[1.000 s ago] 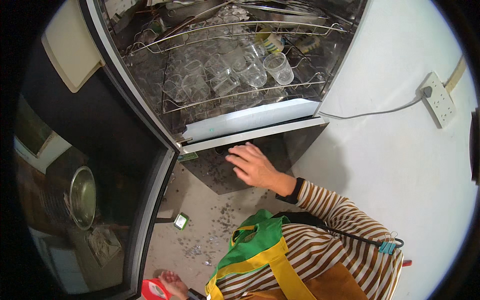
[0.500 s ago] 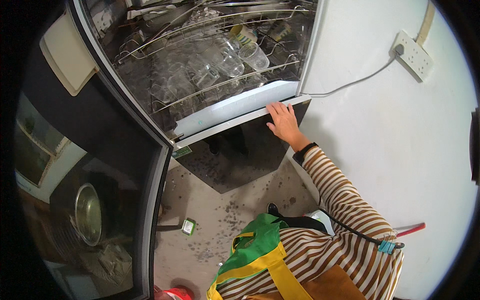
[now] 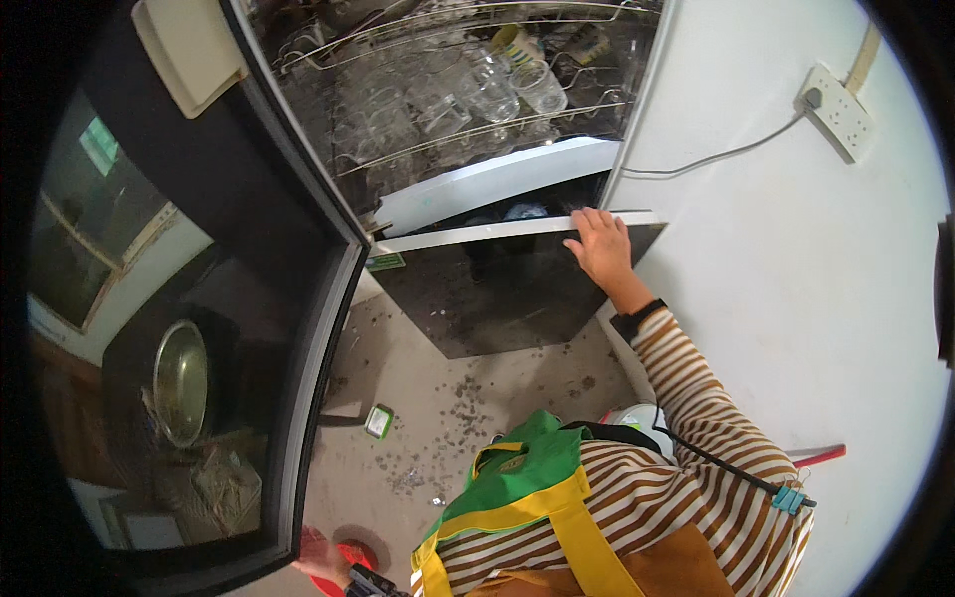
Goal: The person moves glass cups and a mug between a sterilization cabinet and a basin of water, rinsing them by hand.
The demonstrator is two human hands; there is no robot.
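My right hand point(image 3: 603, 249) grips the top edge of a dark glossy lower door point(image 3: 497, 289), fingers hooked over its pale rim. That door leans outward from the cabinet, leaving a dark gap under a white panel point(image 3: 497, 179). My left hand point(image 3: 320, 559) is at the bottom, beside the near corner of the tall dark glass door point(image 3: 288, 219); its fingers are blurred and partly hidden. Inside the cabinet, clear glasses point(image 3: 492, 95) and a patterned yellow cup point(image 3: 514, 45) sit on a wire rack point(image 3: 468, 144).
A white wall with a socket strip point(image 3: 841, 111) and grey cable point(image 3: 711, 159) stands at right. On the wet-spotted floor lie a small green-and-white box point(image 3: 379, 421) and a red item point(image 3: 358, 567). The glass door reflects a round metal bowl point(image 3: 181, 383).
The lower door has tilted further out with my right hand on it, widening the gap behind it. My left hand has come into view at the bottom. The view has shifted slightly.
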